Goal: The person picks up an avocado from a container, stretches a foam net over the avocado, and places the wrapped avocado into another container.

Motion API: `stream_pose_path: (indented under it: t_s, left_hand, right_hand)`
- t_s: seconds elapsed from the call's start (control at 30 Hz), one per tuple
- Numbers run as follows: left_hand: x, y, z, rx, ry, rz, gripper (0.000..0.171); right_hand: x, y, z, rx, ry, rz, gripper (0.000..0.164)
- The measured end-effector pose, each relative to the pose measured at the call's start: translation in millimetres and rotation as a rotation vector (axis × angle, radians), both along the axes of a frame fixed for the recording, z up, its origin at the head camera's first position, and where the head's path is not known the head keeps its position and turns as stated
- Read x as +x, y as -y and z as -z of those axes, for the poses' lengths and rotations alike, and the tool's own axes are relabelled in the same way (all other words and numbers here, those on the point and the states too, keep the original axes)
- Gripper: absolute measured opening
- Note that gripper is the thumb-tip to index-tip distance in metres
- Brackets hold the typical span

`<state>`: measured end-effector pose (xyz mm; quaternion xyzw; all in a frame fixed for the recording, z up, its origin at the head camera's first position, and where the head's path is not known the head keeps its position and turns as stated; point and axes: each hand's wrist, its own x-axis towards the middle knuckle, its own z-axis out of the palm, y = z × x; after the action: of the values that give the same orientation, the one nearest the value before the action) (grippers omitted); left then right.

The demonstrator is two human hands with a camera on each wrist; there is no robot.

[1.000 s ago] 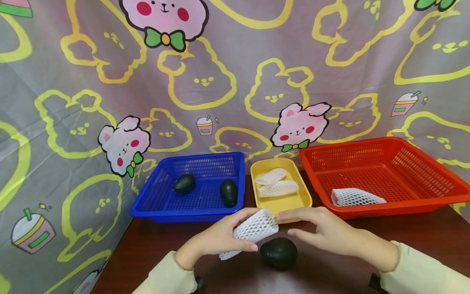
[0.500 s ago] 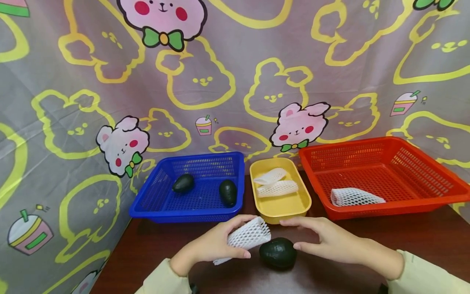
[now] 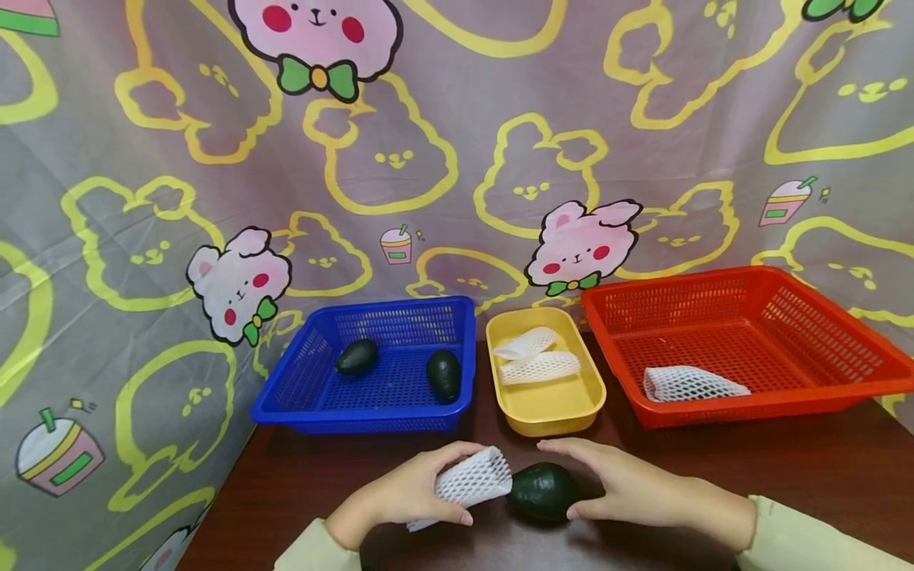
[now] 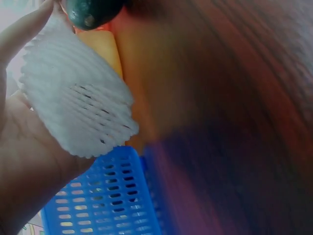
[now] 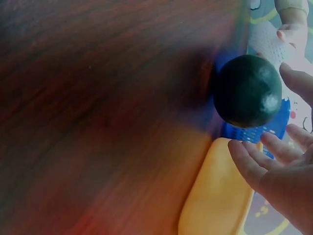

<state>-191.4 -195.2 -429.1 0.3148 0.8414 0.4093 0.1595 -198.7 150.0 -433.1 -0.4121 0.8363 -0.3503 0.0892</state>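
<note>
My left hand [image 3: 407,492] holds a white foam net sleeve [image 3: 474,479] between its thumb and fingers. The sleeve's mouth faces right, close to a dark green avocado [image 3: 543,492] lying on the table. In the left wrist view the foam net sleeve [image 4: 78,93] lies across the palm, and the avocado [image 4: 93,10] shows at the top. My right hand [image 3: 628,485] is spread around the avocado's right side, thumb near its lower edge. In the right wrist view the right hand's fingers [image 5: 249,161] are apart from each other and not curled round the avocado [image 5: 248,91].
A blue basket [image 3: 385,412] with two avocados stands at the back left. Behind the hands is a yellow tray [image 3: 550,404] with two foam net sleeves. The red basket [image 3: 728,333] at the right has a white foam net sleeve [image 3: 693,383] in it.
My left hand has moved down and slightly left with the foam net sleeve. My right hand has come down from above to the avocado's right side. The avocado has stayed in place.
</note>
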Motion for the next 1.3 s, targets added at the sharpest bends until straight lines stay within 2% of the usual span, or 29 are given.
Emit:
stream_pose_path:
  t_s: [0.2, 0.43, 0.73, 1.0, 1.3]
  left_hand:
    - [-1.7, 2, 7.2, -0.061, -0.033, -0.006, 0.078]
    - [-2.9, 0, 8.7, -0.172, -0.107, -0.023, 0.078]
    - [-4.3, -1, 14.3, -0.251, -0.203, -0.018, 0.080]
    - [-4.7, -7, 18.3, -0.289, -0.201, -0.010, 0.079]
    - [-8.9, -20, 18.3, -0.353, -0.257, 0.001, 0.078]
  right_hand:
    - [-2.3, 5, 8.6, -0.013, -0.009, -0.030, 0.075]
    - [-3.0, 10, 16.2, -0.002, -0.019, -0.037, 0.074]
    - [-1.4, 13, 24.4, -0.026, -0.123, -0.060, 0.067]
    - [-1.8, 12, 23.1, -0.016, -0.040, -0.035, 0.065]
    - [-2.4, 8, 22.3, -0.026, -0.103, -0.015, 0.064]
